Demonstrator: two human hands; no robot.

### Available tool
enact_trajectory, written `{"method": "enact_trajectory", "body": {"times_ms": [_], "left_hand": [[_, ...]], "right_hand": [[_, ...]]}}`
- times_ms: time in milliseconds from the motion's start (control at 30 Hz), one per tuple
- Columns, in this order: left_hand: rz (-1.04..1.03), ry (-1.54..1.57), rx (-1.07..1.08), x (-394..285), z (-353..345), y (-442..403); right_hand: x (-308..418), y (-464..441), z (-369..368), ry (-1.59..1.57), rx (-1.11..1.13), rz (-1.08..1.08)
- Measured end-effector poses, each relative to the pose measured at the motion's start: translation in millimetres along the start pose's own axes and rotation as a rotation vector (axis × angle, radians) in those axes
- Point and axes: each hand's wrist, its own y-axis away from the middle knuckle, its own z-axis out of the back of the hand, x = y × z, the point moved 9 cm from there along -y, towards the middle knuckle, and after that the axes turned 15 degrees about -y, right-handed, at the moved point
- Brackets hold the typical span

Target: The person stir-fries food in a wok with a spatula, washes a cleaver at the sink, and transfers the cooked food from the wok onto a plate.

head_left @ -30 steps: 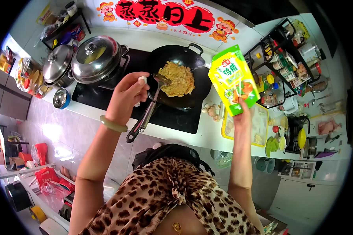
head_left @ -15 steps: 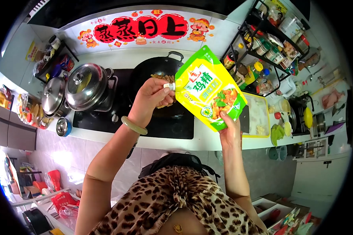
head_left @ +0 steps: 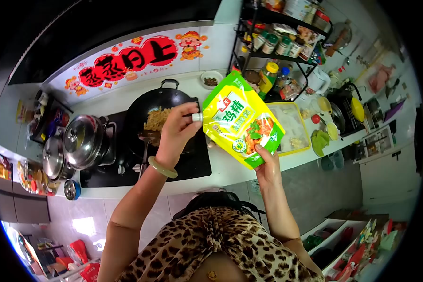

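Observation:
A yellow and green pouch of chicken bouillon seasoning (head_left: 225, 122) is held up over the counter, tilted, with its spout corner to the left. My right hand (head_left: 269, 165) grips its lower right corner, thumb on the front. At the spout, the fingers of my left hand (head_left: 179, 126) are closed around the white cap (head_left: 197, 117); whether it still sits on the spout I cannot tell. Behind my left hand a black wok (head_left: 150, 99) stands on the stove with light brown food (head_left: 157, 119) in it. A utensil handle (head_left: 144, 157) sticks out of the wok towards me.
Two lidded steel pots (head_left: 83, 141) stand left of the wok. A small bowl (head_left: 212, 79) sits behind the pouch. On the right are a yellow-rimmed tray (head_left: 307, 129), green vegetable pieces (head_left: 320, 142) and a black rack (head_left: 282, 60) of bottles and jars.
The view has turned to the right, and the pouch has come slightly lower and left in it. Both hands keep their holds. More of the wok's food and the utensil handle now show.

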Motion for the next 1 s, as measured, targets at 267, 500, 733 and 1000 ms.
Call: {"method": "enact_trajectory", "body": {"times_ms": [267,500,733,1000], "left_hand": [[-0.070,-0.193,0.137,20.1,-40.5,-11.6],[-0.023,0.081,0.280,17.5,-90.5,4.2],[0.397,0.147,0.492,48.1,-134.9,29.6],[0.003,-0.153,0.361,-10.5,-128.8,-4.1]], "right_hand": [[25.6,1.8,22.9,-0.053,-0.031,0.062],[23.7,-6.4,58.7,-0.151,-0.028,-0.002],[103.1,-18.1,48.0,-0.073,0.427,0.124],[177.1,-73.0,-9.4,0.558,0.336,0.329]]}}
